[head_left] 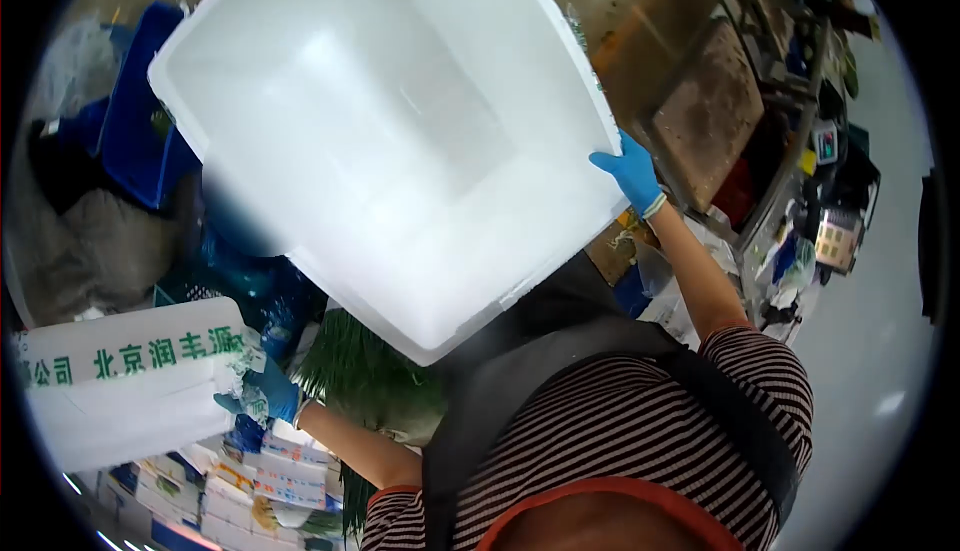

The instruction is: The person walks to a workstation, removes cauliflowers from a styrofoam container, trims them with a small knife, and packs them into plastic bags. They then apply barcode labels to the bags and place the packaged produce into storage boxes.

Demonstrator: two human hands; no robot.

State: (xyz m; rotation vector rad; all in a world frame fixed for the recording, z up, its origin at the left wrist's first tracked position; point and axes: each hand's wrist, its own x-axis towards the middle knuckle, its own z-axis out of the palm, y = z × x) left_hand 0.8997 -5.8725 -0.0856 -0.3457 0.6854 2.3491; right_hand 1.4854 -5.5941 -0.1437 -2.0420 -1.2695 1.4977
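A large white foam box [400, 151], open side toward me, fills the upper middle of the head view. My right hand [632, 173], in a blue glove, grips its right edge near the lower right corner. At the lower left my left hand [262, 391], also blue-gloved, holds the end of a white foam piece with green lettering [130, 381]; crumpled clear plastic lies against those fingers. Just below the big box is a bunch of long green leaves [365, 361], between the box and my left forearm.
A blue crate [145, 116] is at the upper left, near grey cloth [105, 251]. On the right stands a metal frame with a brown board [710, 116]. White boxes with printing [290, 471] are at the lower left.
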